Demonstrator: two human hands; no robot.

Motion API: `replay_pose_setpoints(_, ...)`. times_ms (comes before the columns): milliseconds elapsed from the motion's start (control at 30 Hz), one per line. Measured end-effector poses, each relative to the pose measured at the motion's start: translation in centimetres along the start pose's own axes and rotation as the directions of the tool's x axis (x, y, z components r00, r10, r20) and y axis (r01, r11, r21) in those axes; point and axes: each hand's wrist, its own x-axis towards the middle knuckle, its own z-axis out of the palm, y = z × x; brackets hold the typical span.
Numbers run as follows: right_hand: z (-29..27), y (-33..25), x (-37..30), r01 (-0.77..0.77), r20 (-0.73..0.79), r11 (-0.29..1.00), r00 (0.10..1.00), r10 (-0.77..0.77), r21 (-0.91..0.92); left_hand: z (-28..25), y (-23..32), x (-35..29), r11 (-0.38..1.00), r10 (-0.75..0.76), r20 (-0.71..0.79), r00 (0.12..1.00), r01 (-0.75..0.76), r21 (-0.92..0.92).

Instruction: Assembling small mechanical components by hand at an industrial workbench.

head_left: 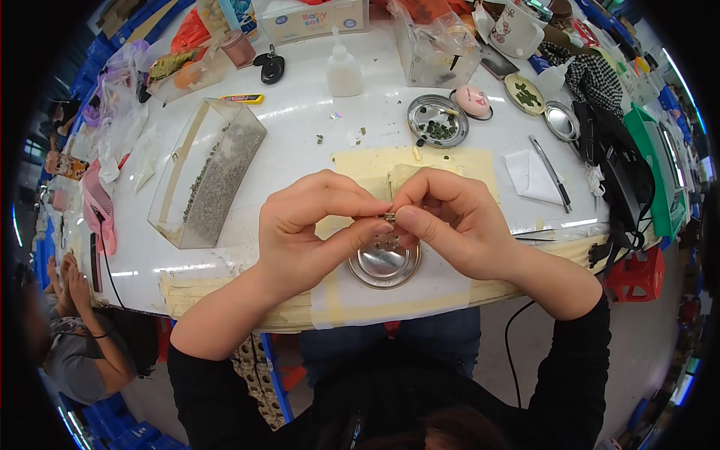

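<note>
My left hand [304, 225] and my right hand [461, 225] meet over the near middle of the table, fingertips pinched together. Between them is a tiny dark, shiny metal-looking piece [389, 217], too small to name; both thumbs and forefingers close on it. Just below the hands lies a round silver metal dish [384, 276] with several small bits in it, partly hidden by my fingers. Behind my right fingers stands a small pale cloth-like block [401, 174].
At left stands a clear box [214, 176] of small grey-green pieces. Beyond my hands are a metal dish [439, 135] with dark green bits, a white squeeze bottle [343, 71] and a yellow cutter [244, 98]. A pen [550, 172] rests at right. Another person [86, 345] sits at far left.
</note>
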Motion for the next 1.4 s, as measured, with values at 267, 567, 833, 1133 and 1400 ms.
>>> replay_pose_setpoints(267,0.0,0.1,0.1,0.054,-0.031,0.994,0.998,-0.057,-0.096,-0.1,0.7,0.1,0.995,0.044,0.032,0.999,-0.047,0.093)
replay_pose_setpoints(567,-2.8,-0.9,1.1,0.311,-0.222,0.809,0.857,-0.466,-0.498,0.2,0.7,0.1,0.991,0.062,0.022,0.998,-0.064,0.117)
replay_pose_setpoints(833,-4.3,-1.4,1.7,0.204,-0.037,0.444,0.879,-0.476,-0.873,0.3,0.6,-0.1,0.992,0.037,0.031,0.999,-0.041,0.118)
replay_pose_setpoints(1133,-4.1,-1.6,1.3,0.226,0.031,0.385,0.892,-0.452,-0.895,0.4,0.5,-0.2,0.998,-0.018,0.026,1.0,0.016,0.057)
replay_pose_setpoints(1400,-2.4,-2.5,0.7,0.525,0.054,0.534,0.745,-0.665,-0.662,1.2,0.0,-0.5,0.996,-0.076,-0.006,0.997,0.075,-0.046)
